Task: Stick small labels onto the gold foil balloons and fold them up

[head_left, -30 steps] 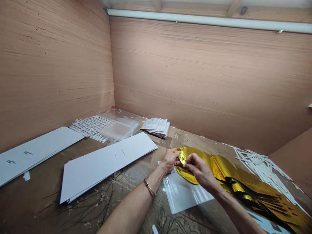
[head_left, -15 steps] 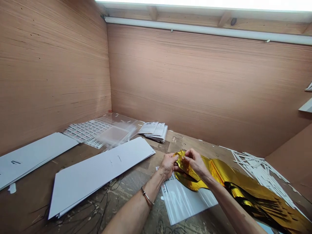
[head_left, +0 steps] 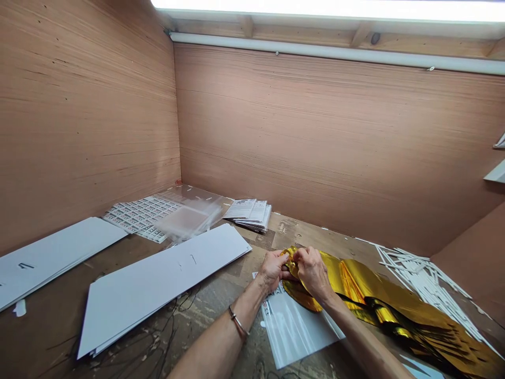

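Observation:
My left hand (head_left: 271, 271) and my right hand (head_left: 313, 273) pinch a gathered edge of a round gold foil balloon (head_left: 300, 296) between their fingertips. Its lower part hangs flat over a glossy white plastic sleeve (head_left: 294, 337) printed with small marks. To the right, a long pile of gold foil (head_left: 410, 321) runs towards the lower right corner, touching the held piece near my right hand. A metal bangle (head_left: 236, 322) circles my left wrist.
Stacked white boards (head_left: 158, 289) lie left of my hands, with more (head_left: 51, 258) beyond them. Label sheets (head_left: 138, 218), clear film (head_left: 189, 216) and booklets (head_left: 248, 215) lie at the back. White sticks (head_left: 422, 284) lie right. Black wires trail over the scuffed worktop; plywood walls surround it.
My hands have drawn closer together and gathered the foil tighter. The view has tilted slightly upward, so the scene sits lower in the frame.

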A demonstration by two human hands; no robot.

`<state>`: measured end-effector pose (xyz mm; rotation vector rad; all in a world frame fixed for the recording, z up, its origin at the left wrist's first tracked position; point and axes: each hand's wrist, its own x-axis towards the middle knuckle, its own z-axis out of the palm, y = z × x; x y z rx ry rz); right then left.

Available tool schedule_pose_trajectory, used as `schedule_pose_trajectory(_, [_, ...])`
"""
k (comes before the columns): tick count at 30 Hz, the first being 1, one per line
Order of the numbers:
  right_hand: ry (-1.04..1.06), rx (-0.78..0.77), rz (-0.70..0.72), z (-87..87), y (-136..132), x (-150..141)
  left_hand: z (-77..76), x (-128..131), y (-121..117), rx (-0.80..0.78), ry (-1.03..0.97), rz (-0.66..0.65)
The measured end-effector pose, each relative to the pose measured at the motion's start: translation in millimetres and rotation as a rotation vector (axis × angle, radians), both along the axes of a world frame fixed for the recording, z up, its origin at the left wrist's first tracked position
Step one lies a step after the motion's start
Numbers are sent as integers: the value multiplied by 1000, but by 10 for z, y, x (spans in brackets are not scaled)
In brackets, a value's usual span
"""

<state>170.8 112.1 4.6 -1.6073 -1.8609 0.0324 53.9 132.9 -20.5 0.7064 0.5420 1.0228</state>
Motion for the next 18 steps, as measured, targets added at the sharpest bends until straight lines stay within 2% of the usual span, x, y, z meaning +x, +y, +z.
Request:
schedule_pose_trajectory(2, [-240, 107, 13, 40, -121, -34, 9, -1, -2, -8, -25, -4])
schedule_pose_trajectory(5, [-528, 183, 55, 61, -297, -63, 27, -1, -4, -39, -63, 6])
schedule_pose_trajectory(7, [-657, 208, 70, 33, -365, -68, 38, -5, -9, -52, -58, 9])
schedule_pose_trajectory(9, [-690, 220, 73, -18, -370, -59, 46, -13, -21, -44, -34, 1])
schedule_pose_trajectory(11, [-605, 220, 54, -67, -319, -36, 50, -24, -36, -21, -17, -15])
schedule_pose_trajectory(14, [-329, 166, -23, -96, -197, 27, 49, -38, -50, 17, -13, -45])
schedule_pose_trajectory(18, [106, -90, -87, -64, -86, 137, 40, -35, -44, 56, -7, -57])
